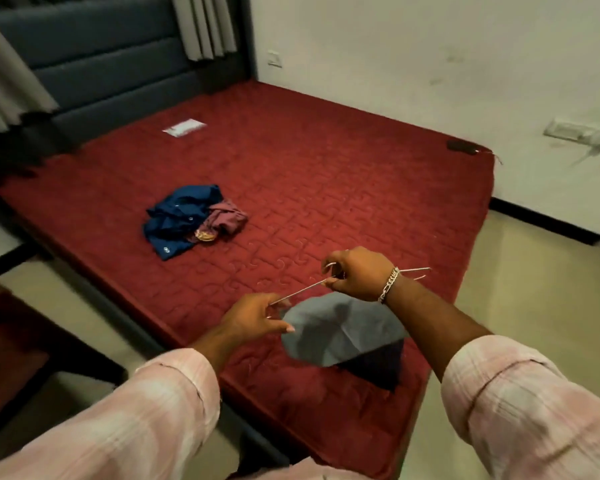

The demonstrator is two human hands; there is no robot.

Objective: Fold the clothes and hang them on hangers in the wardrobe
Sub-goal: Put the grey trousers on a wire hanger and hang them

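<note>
Left of centre on the red mattress [326,174] lies a heap of blue and maroon clothes [191,220]. Lower centre, the left hand [253,317] pinches one end of a wire hanger [300,291] carrying a grey garment [340,330]; the right hand [357,271] grips its middle

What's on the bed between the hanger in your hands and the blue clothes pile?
Head view: only bare red mattress lies between the wire hanger and the blue clothes pile.

Bare mattress [326,174] beyond crumpled clothes [191,216].
</note>
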